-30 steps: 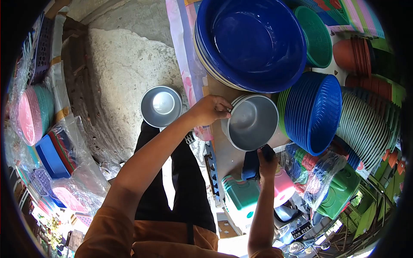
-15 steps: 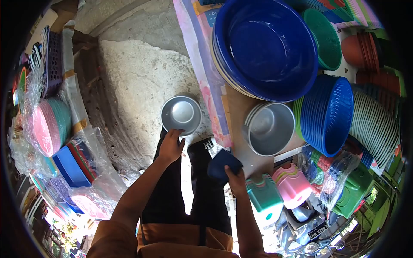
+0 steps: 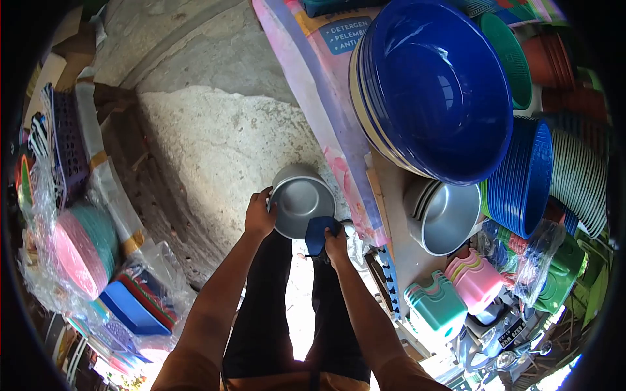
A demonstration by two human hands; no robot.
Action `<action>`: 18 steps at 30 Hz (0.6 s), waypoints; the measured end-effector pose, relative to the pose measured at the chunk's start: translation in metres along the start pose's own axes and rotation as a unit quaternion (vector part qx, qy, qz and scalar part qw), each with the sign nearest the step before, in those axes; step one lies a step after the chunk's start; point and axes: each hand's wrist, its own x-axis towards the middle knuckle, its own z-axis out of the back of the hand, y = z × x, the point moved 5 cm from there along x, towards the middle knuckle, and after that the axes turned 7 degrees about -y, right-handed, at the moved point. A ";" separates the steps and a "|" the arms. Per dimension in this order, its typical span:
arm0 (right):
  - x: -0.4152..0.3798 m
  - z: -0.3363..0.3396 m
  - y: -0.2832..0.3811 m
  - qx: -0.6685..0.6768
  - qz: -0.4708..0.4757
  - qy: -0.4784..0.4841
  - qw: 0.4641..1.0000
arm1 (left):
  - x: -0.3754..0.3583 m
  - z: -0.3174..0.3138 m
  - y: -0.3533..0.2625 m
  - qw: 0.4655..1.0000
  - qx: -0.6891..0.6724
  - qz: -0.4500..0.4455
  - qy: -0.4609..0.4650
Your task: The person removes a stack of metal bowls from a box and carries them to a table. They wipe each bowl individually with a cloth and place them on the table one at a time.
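A round, grey metallic-looking bowl point(image 3: 300, 199) is in front of my legs, its open mouth facing me. My left hand point(image 3: 261, 216) grips the bowl's left rim, with the fingers partly hidden along its outer side. Between the fingers of my right hand point(image 3: 335, 246) is a folded dark blue cloth point(image 3: 317, 236). The cloth lies over the bowl's lower right rim and seems to touch it.
At right, a stack of similar grey bowls point(image 3: 451, 219) stands on a table beside large blue basins point(image 3: 437, 91), blue baskets point(image 3: 529, 176) and teal and pink plastic stools point(image 3: 438, 305). Plastic-wrapped pink and teal basins point(image 3: 81, 251) and blue trays point(image 3: 135, 311) lie at left.
My left hand has shifted from the bowl's near rim to its left side. My right hand has brought the cloth up and left to the bowl. The view has also shifted.
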 end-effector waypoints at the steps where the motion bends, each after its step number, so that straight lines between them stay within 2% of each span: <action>1: 0.003 -0.001 -0.004 -0.017 0.009 -0.021 1.000 | 0.003 0.002 0.000 1.000 0.002 -0.011 -0.001; 3: 0.006 -0.002 -0.013 -0.055 0.031 -0.067 0.996 | 0.012 0.002 0.002 1.000 0.011 -0.003 0.028; 4: 0.002 -0.004 -0.008 -0.052 0.030 -0.070 0.996 | 0.016 0.001 0.005 0.998 0.021 0.012 0.054; 7: -0.012 -0.005 0.004 -0.007 0.008 -0.056 0.998 | 0.019 0.003 0.007 0.999 0.017 -0.020 0.048; 9: -0.018 -0.005 -0.001 0.041 -0.055 -0.047 0.997 | 0.019 0.004 0.004 0.998 0.013 -0.037 0.048; 11: -0.025 -0.004 0.001 0.050 -0.053 -0.052 0.996 | 0.016 0.012 -0.005 0.988 0.021 -0.151 -0.035; 12: -0.031 -0.001 0.002 0.055 -0.052 -0.055 0.996 | 0.014 0.013 -0.004 0.987 0.023 -0.155 -0.033; 14: -0.041 0.006 0.003 0.053 -0.040 -0.046 0.997 | 0.010 0.020 -0.014 0.994 -0.053 -0.089 0.029; 15: -0.047 0.009 0.005 0.049 -0.028 -0.035 0.998 | 0.005 0.030 -0.027 0.990 -0.040 -0.138 0.003; 16: -0.055 0.015 0.009 0.056 -0.024 -0.037 0.997 | -0.002 0.039 -0.038 0.988 -0.038 -0.147 0.002; 18: -0.077 0.028 0.027 0.070 -0.022 -0.003 0.997 | -0.016 0.053 -0.051 0.995 0.005 -0.088 0.040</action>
